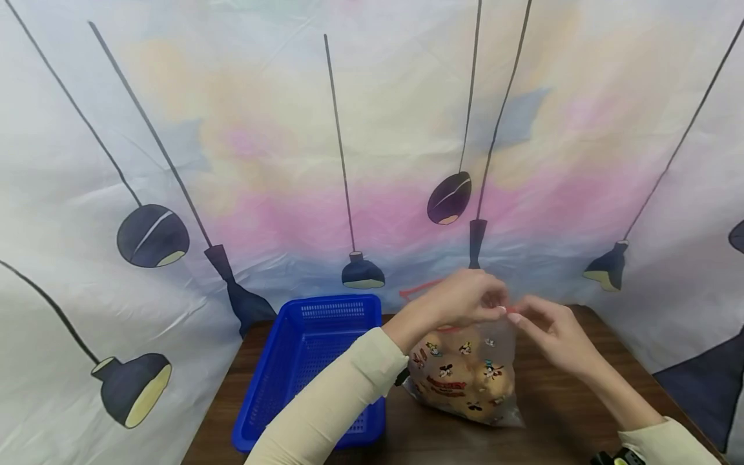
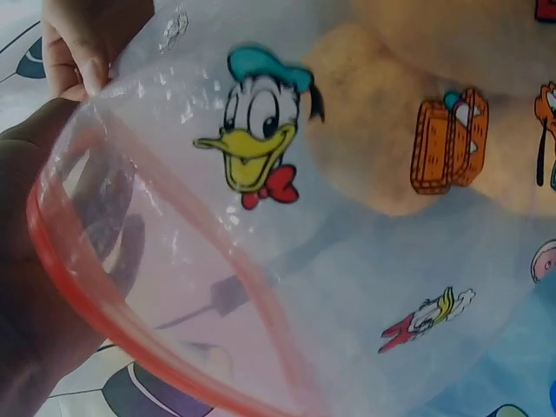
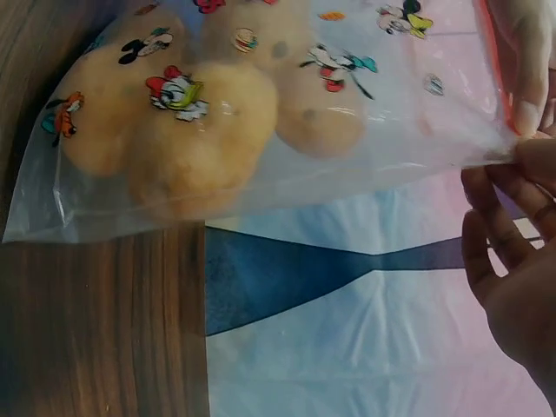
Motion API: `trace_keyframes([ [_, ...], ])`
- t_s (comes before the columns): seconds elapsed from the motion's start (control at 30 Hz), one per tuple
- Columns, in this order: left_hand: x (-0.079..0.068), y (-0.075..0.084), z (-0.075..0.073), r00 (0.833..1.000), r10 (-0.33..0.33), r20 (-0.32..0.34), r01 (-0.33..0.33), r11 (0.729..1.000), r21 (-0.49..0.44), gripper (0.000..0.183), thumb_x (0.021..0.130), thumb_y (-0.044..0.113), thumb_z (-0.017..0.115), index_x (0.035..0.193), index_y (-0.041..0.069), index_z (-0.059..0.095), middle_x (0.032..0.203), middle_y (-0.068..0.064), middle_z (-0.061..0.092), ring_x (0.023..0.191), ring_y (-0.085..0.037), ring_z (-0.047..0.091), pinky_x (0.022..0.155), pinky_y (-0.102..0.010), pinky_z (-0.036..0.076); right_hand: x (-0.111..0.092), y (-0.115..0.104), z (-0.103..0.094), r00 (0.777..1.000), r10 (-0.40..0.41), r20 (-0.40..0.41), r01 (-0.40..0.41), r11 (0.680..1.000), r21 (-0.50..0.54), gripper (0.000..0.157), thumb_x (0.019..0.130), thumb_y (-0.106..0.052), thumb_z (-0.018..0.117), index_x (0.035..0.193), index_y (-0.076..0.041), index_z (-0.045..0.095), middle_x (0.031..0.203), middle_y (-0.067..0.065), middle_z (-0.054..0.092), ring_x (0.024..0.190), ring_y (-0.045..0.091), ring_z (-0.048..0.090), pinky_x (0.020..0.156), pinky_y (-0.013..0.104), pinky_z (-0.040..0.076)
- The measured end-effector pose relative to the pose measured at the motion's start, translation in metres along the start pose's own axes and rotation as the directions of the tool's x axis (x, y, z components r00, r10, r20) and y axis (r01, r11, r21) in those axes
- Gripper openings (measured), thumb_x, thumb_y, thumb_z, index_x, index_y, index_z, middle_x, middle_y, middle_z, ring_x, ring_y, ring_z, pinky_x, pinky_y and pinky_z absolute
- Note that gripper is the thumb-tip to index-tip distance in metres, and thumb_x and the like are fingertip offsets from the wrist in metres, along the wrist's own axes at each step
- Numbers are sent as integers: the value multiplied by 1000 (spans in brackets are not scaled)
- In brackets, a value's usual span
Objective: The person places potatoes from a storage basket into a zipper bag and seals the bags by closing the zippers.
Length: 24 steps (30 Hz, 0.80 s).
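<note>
A clear zip bag [image 1: 465, 381] printed with cartoon characters stands on the table, its red zip strip [image 2: 113, 321] at the top. Several potatoes [image 3: 204, 139] fill its lower part. My left hand [image 1: 471, 297] pinches the strip close to the right end of the mouth. Beside it, my right hand [image 1: 552, 332] grips the corner of the bag between thumb and fingers. In the left wrist view, the mouth gapes along the stretch nearest the camera. The left fingertips are partly hidden there behind the plastic.
To the left of the bag is a blue plastic basket [image 1: 279, 361] with slotted walls, partly behind my left sleeve. Both stand on a dark wooden table [image 1: 407, 439]. A fabric backdrop [image 1: 395, 116] printed with hanging lamps rises behind the table.
</note>
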<state>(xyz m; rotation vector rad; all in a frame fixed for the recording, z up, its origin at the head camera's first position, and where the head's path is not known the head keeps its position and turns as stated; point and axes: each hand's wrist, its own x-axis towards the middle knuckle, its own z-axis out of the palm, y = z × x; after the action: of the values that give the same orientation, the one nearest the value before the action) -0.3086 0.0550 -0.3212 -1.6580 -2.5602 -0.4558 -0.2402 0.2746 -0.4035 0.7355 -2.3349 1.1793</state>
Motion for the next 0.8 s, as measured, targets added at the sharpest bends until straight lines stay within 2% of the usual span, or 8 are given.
trace_keyframes([
  [0.1,1,-1,-1,1000,-4,14,5,999,-40,6,103,22,73,106,17,75,96,13,71,89,5,63,85,-9,48,-1,-2,0,1000,18,-1,-18,1000,24,19,104,-3,66,110,-18,76,104,-3,76,91,12,71,76,25,57],
  [0.17,1,-1,-2,1000,-14,23,15,998,-60,7,103,21,74,106,16,76,97,11,73,89,5,64,85,-8,48,1,-3,1,1000,4,-5,-4,1000,4,19,104,-4,67,111,-18,76,105,-4,76,91,11,71,76,23,57],
  [0.37,2,-1,-2,999,-21,50,27,994,-107,10,103,20,73,109,14,77,99,9,75,90,6,65,85,-8,48,2,-5,3,991,-123,-60,117,988,-101,27,100,4,69,104,-22,74,93,-9,72,83,8,65,73,19,50],
  [0.53,-1,-2,-2,1000,6,20,-4,992,-124,6,102,18,73,106,13,75,99,8,73,90,4,65,86,-8,49,4,-6,5,978,-183,-96,171,977,-124,30,96,8,71,100,-22,73,90,-13,69,80,6,63,73,19,48],
  [0.63,-5,-6,-1,1000,8,7,-7,991,-130,5,102,17,73,105,13,74,98,8,72,90,3,65,85,-9,49,4,-5,7,977,-184,-111,168,976,-140,29,96,7,71,99,-22,73,91,-13,69,81,5,63,74,19,49],
  [0.8,-19,-21,-1,999,-36,19,38,992,-123,4,101,17,73,103,14,74,95,9,70,88,1,63,83,-12,49,-4,1,2,983,-116,-140,92,981,-170,24,99,1,71,99,-23,73,93,-13,69,83,5,63,74,18,48],
])
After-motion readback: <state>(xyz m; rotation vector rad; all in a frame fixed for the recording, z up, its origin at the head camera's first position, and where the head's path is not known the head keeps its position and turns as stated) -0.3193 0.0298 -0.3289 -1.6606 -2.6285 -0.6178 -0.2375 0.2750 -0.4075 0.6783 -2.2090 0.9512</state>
